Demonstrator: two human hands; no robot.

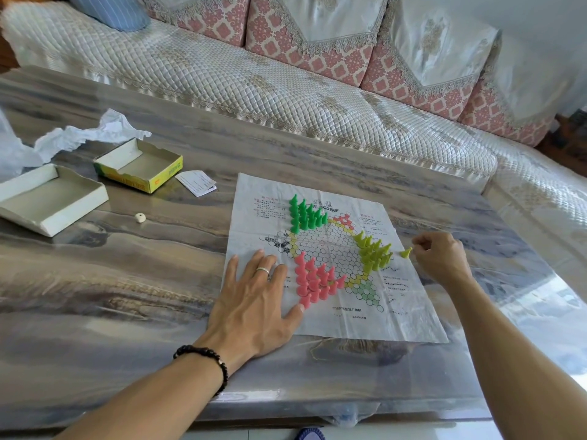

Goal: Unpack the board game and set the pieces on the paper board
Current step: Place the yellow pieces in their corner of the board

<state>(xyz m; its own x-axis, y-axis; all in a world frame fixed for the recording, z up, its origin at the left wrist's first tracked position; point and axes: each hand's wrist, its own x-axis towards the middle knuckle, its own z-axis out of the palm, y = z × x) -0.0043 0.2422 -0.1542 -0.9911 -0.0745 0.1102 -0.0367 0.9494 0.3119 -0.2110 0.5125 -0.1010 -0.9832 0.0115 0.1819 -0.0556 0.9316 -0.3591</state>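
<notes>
The left hand (254,300) is lying flat, fingers spread, pinning the paper board (333,268) to the worktop (127,281) beside the pink pieces (314,281). The right hand (441,255), fingers curled and seemingly holding nothing, is hovering by one stray yellow-green piece (406,252) just outside its cluster (374,252). Seating it looks like the next move. Green pieces (305,214) are standing farther back.

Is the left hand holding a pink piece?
No, the left hand lies flat with straight fingers on the paper board, beside the pink pieces.
</notes>
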